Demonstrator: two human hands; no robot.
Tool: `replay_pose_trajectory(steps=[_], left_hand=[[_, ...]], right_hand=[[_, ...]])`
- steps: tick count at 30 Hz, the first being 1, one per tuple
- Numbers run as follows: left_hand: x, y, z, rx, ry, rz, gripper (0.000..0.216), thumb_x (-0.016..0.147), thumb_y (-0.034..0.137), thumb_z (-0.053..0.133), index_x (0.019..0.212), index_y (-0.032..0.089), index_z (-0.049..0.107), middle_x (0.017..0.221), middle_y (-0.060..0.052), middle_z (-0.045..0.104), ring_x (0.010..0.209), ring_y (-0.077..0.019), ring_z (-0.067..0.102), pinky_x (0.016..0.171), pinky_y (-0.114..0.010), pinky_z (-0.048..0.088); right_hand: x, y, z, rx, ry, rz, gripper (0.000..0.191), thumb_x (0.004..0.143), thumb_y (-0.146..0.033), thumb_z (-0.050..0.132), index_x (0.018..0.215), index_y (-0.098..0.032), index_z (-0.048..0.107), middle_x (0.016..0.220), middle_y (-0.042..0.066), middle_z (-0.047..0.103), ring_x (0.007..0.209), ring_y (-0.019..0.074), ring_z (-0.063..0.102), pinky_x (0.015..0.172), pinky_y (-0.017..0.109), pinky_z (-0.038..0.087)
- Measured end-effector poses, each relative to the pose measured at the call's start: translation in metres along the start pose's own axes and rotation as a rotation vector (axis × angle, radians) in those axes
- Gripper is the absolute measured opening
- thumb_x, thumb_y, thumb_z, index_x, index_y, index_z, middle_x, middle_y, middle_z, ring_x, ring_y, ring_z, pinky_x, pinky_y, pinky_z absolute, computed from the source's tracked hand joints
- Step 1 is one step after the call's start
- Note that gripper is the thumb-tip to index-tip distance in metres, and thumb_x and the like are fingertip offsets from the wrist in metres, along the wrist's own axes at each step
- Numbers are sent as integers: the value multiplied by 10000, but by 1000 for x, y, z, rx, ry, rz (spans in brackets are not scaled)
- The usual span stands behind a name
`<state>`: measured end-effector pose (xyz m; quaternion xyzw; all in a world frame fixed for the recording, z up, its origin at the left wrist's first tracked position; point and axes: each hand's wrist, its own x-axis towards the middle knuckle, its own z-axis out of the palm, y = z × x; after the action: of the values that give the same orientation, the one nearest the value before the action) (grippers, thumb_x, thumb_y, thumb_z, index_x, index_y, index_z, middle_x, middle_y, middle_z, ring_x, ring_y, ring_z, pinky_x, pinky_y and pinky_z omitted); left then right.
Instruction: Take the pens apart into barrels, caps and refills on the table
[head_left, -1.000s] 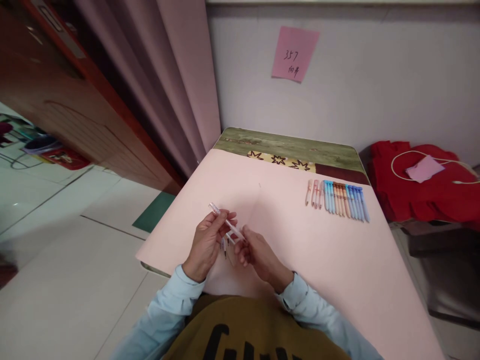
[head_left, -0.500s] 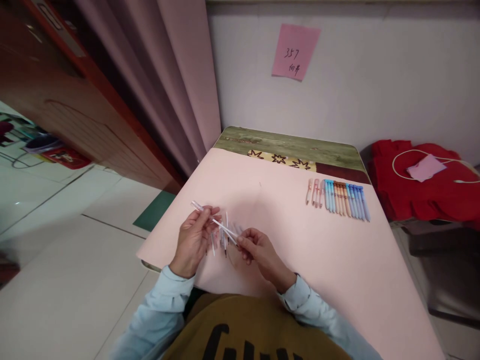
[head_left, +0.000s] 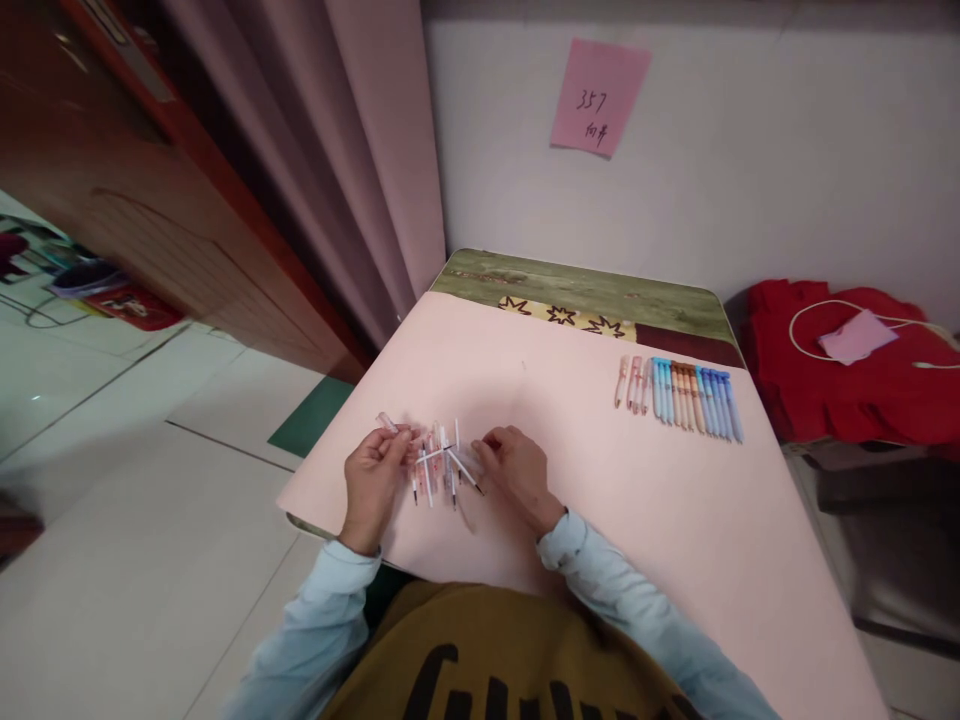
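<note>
left hand point(head_left: 373, 480): low on the near-left part of the sheet, curled, thumb and fingers pinching a barrel
barrel point(head_left: 388, 423): clear and thin, tilted up and to the left, far end poking out past the left fingers, near end hidden in the grip
right hand point(head_left: 517, 468): palm down on the sheet, fingers bent and close together, tips pointing left toward the parts; gripping anything or not, cannot tell
parts point(head_left: 441, 463): small loose heap of thin white refills and clear pinkish pieces, lying on the sheet between the two hands, just beside both sets of fingertips; one refill slanting out toward the right hand
sleeves point(head_left: 600, 570): pale blue, running back from both wrists to a mustard top point(head_left: 487, 650) at the bottom edge
sheet point(head_left: 570, 480): pale pink, covering most of the table, bearing hands, parts and pens
pens point(head_left: 679, 397): tidy row lying side by side at the far right of the sheet, well apart from both hands; pinkish at the left end, then light blue, orange, blue
table point(head_left: 585, 290): far strip bare of the sheet, green, with a yellow band of star shapes
note point(head_left: 598, 97): pink, stuck on the white wall point(head_left: 750, 150) above the table, handwriting on it
cloth point(head_left: 825, 400): red, heaped to the right of the table, a white cord point(head_left: 791, 330) and a pink paper point(head_left: 857, 335) on top
curtain point(head_left: 352, 150): mauve, hanging left of the table, brown wooden cabinet point(head_left: 150, 200) beyond it
floor point(head_left: 150, 500): pale tiles, left of the table
</note>
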<state>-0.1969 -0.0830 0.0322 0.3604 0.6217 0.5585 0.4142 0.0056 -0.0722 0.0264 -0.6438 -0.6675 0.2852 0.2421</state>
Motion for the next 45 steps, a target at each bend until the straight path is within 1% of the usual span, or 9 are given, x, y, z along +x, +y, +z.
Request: replay_pose_trajectory(steps=[6,11,17,24,27,31,34,39,45], left_hand=[[3,-21,-13,621,65,470,283,840,434,641,978,194,700,922,-69,735,861,-223,664,845,-368,496],[19,-37,-14,838,31,602,279,895,424,562,962,198,712,1014,-96,733,990,-257,627,923,-406,452],[41,-35,-1,832,-59,582,318,913,430,520,979,190,719,1000,-119,731,966,-278,614,913,-400,427],[48,-28,-3,790,-142,570,336,907,439,500,1008,207,720,1047,-127,723,1013,-306,598,962,-415,388],[49,-27,-7,804,-162,561,376,904,459,488,1046,189,709,1074,-147,712,1033,-321,593,960,-423,398],[51,-25,-9,811,-176,552,397,913,454,453,1054,177,700,1065,-155,708,1020,-327,597,953,-433,409],[53,-24,-5,812,-184,563,386,915,435,440,1030,179,705,1059,-152,709,1022,-326,597,972,-444,395],[55,-24,-3,726,-138,475,387,907,439,449,1017,181,715,1070,-140,712,1048,-313,598,984,-442,407],[54,-17,-18,400,-22,288,374,889,464,537,1047,168,703,1069,-107,713,1009,-236,631,958,-358,448]], right_hand=[[4,5,7,-10,9,-15,282,978,-351,483,897,-228,724,875,31,697,784,153,614,678,261,370],[5,13,3,43,5,-26,176,916,-346,587,953,-221,707,944,17,696,809,142,624,706,248,402],[20,5,4,-121,-79,-51,174,911,-318,576,939,-215,713,947,43,697,808,165,628,699,272,395],[29,6,5,-3,-61,-101,206,934,-338,559,966,-249,741,1004,32,702,856,152,633,760,257,423],[36,34,-24,23,71,-18,242,937,-372,539,1006,-236,726,1002,36,712,840,153,635,770,258,432],[55,92,-90,-233,375,362,337,953,-411,472,1049,-177,693,969,102,718,868,220,648,772,313,433],[69,125,-125,-430,374,535,400,918,-412,545,1112,-82,661,994,212,705,942,291,662,801,361,444],[85,136,-132,-550,261,502,352,889,-306,563,1070,-28,682,1012,278,689,987,329,675,804,378,465],[74,106,-127,-436,353,470,296,864,-286,543,955,-40,682,942,283,687,960,368,665,778,426,472]])
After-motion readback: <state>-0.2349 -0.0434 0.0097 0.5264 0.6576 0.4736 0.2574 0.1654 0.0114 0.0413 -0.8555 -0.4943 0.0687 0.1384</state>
